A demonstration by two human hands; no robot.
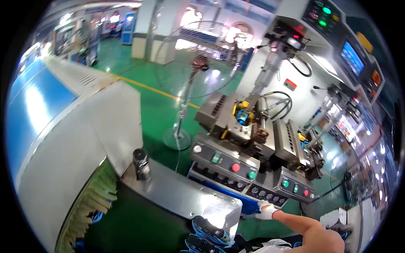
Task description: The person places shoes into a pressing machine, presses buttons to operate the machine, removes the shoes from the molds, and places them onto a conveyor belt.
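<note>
White-gloved R hand (265, 211) nr panel (266, 195), contact unclear

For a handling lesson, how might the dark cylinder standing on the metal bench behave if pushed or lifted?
The dark cylinder looks taller than wide, so a high push could tip it. Its rounded side suggests it may roll along the metal bench once down. Its shiny surface might feel slippery.

Bench (175, 187): a bottle (142, 165) stood on its left end; a cabinet (90, 137) left of it; a fan (201, 63) behind; a machine (241, 130) and right hand (266, 210) rightward.
</note>
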